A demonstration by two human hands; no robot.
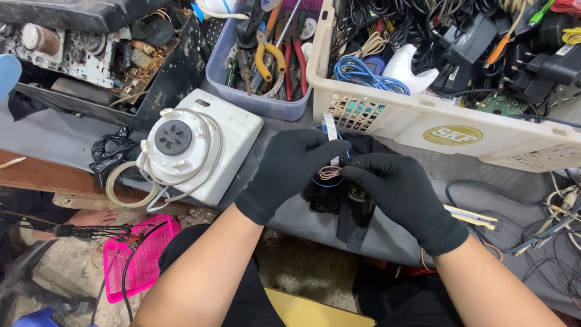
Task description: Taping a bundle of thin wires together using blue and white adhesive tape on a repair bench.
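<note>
We pinch the copper coil [330, 173] between our gloved left hand [284, 172] and right hand [402, 197], both closed on it, over the black motor [339, 203] at the table [54, 136] edge, steadying it.

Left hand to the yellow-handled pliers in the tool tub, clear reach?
Probably yes. The left hand is busy pinching wires, but the pliers lie on top in the open tub just ahead, nothing between.
</note>
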